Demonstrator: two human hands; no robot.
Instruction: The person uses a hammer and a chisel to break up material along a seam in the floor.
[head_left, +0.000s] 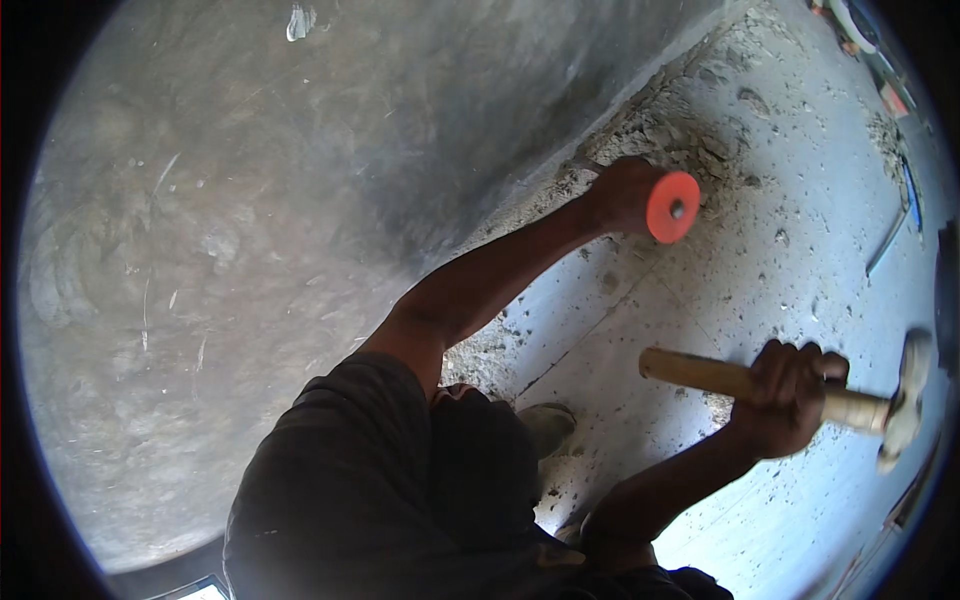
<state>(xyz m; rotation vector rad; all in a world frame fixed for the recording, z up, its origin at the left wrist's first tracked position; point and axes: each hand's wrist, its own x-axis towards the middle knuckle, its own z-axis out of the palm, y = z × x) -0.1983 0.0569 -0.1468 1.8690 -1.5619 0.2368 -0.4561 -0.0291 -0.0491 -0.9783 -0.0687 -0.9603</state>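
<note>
My left hand (626, 196) is closed around a chisel, whose round orange hand guard (673, 207) and metal striking end face up towards me. Part of the chisel's shaft shows past the hand, by the foot of the wall (315, 187); its tip cannot be made out. My right hand (787, 397) grips the wooden handle of a hammer (855, 409), held away from the chisel at the right. The metal hammer head is at the far right, slightly blurred. Broken rubble (697, 142) lies beside the left hand along the wall's base.
Crumbs of debris are scattered over the pale floor (810, 262). A crack or joint line runs across it near my shoe (551, 427). A blue thin object (912, 195) and a grey rod (886, 241) lie at the right, with other items at the upper right edge.
</note>
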